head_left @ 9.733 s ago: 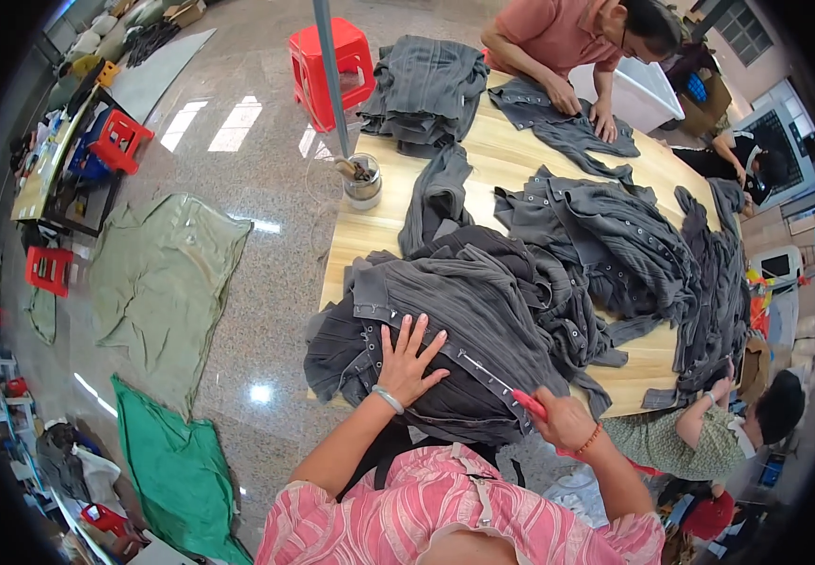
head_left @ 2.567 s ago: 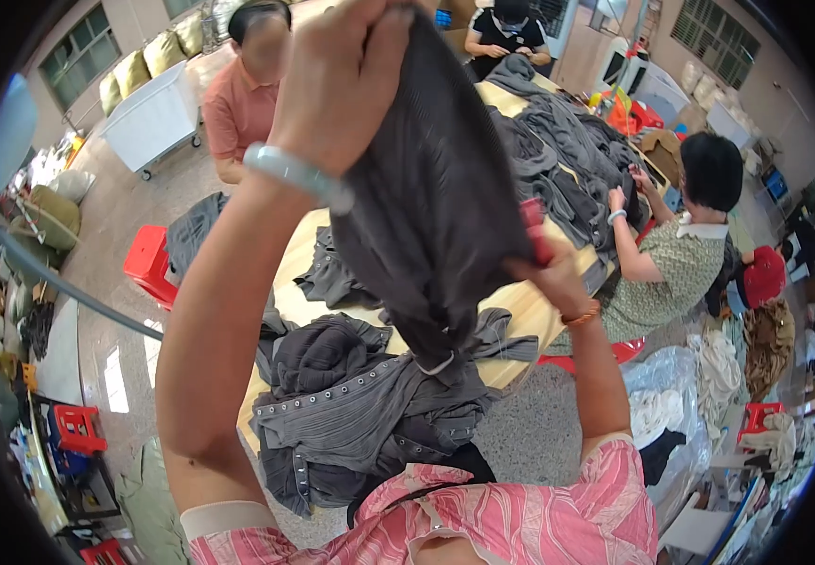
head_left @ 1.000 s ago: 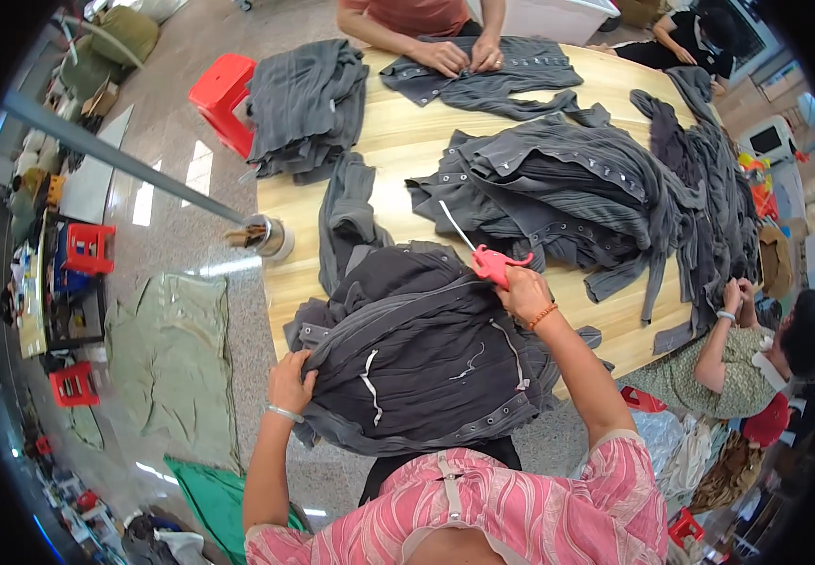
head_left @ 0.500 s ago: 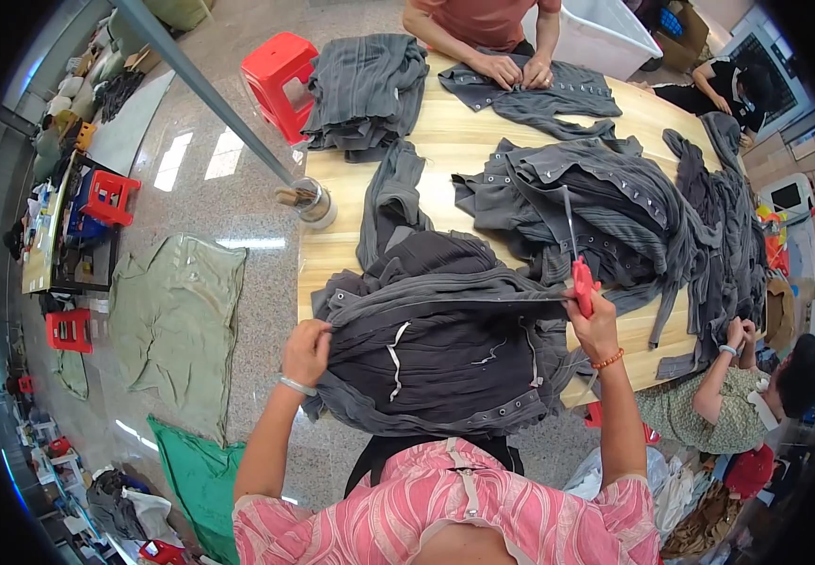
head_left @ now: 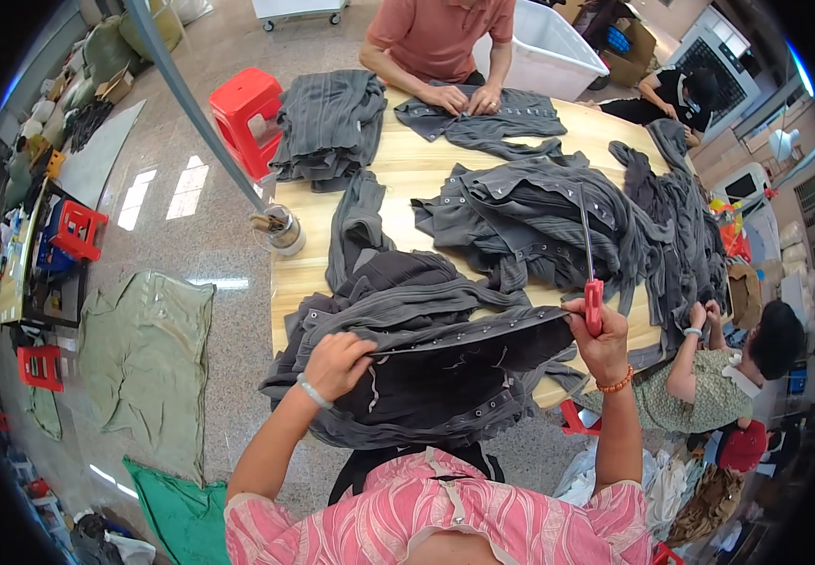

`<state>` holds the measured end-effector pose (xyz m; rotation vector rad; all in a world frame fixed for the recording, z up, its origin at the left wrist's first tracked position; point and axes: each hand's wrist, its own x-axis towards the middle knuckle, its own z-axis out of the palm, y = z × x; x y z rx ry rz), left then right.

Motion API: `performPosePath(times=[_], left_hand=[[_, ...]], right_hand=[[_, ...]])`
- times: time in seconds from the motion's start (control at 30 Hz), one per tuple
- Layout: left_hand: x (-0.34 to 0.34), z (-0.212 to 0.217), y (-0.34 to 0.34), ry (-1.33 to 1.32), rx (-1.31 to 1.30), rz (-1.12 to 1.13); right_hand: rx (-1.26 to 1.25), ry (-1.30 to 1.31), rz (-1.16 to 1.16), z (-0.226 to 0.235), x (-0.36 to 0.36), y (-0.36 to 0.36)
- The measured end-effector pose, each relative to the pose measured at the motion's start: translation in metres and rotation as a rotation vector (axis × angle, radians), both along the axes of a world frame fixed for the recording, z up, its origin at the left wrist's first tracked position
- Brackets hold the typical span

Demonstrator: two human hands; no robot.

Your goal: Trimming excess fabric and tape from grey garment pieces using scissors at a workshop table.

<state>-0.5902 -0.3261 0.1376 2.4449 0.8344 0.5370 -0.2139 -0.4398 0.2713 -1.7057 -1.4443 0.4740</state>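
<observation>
A dark grey garment (head_left: 436, 391) is spread at the table's near edge, with a row of small metal fasteners along the edge stretched between my hands. My left hand (head_left: 335, 367) is closed on the left part of that edge. At its right end, my right hand (head_left: 600, 347) pinches the edge between thumb and finger. The same hand holds red-handled scissors (head_left: 594, 303), their long metal blades pointing away from me. A pale strip (head_left: 373, 388) hangs inside the garment. Beyond lies a heap of similar grey garments (head_left: 544, 212).
On the wooden table (head_left: 407, 132) are a folded grey stack (head_left: 327, 127) and a container of tools (head_left: 279, 231). Across it, a co-worker's hands (head_left: 464, 102) handle another garment. Another person (head_left: 709, 367) sits at right. A red stool (head_left: 246, 118) stands beyond the left edge.
My left hand has shifted right along the garment's edge, and that edge is now tilted up at the right. The scissors have turned more upright. The whole view has shifted somewhat.
</observation>
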Motion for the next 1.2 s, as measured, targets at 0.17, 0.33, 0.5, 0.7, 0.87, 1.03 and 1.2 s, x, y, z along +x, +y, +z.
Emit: performPosePath(times=[0.17,0.33,0.5,0.7,0.87,1.03,1.2], left_hand=[[-0.006,0.000,-0.031,-0.094,0.207,0.081],[0.026,-0.007,-0.041,-0.143,0.222,0.102],[0.030,-0.013,-0.027,-0.142,0.122,0.134],[0.006,-0.009,-0.021,-0.056,0.065,0.025],[-0.019,-0.020,-0.024,0.113,0.167,0.128],[-0.060,-0.006,0.022,0.093,0.335,0.379],[-0.071,0.030,0.060,0.071,0.579,0.459]], right_hand=[[-0.006,0.061,-0.037,-0.015,0.001,-0.012],[0.004,0.116,-0.018,-0.004,-0.006,-0.015],[-0.028,0.113,-0.010,0.011,-0.006,-0.023],[-0.014,0.140,-0.041,0.006,0.002,-0.028],[-0.002,0.134,-0.051,-0.001,0.007,-0.027],[-0.023,0.090,-0.090,-0.003,0.016,-0.030],[-0.025,-0.023,-0.093,-0.008,0.026,-0.043]])
